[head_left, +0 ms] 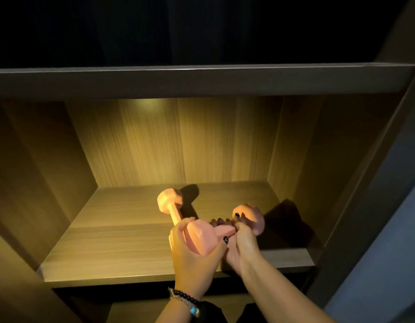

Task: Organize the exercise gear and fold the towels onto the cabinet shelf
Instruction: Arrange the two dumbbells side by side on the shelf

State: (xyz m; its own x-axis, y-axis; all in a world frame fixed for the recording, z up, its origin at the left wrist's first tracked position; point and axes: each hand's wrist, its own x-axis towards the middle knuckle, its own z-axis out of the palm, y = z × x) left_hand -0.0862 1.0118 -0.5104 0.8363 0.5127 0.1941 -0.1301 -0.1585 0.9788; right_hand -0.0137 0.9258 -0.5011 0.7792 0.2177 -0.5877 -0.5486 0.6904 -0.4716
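Note:
A pink dumbbell (170, 201) lies on the lit wooden cabinet shelf (108, 248), its far head pointing to the back; its near end is hidden behind my left hand. A second pink dumbbell (249, 217) is held crosswise just above the shelf, to the right of the first. My left hand (194, 259), with bead bracelets at the wrist, cups this dumbbell's near left head. My right hand (241, 243) wraps its handle from the right. No towels are in view.
The shelf sits in a wooden cabinet with side walls left and right and a back panel. An upper shelf board (201, 80) runs across above, with darkness over it. A dark cabinet edge (364, 206) stands at the right.

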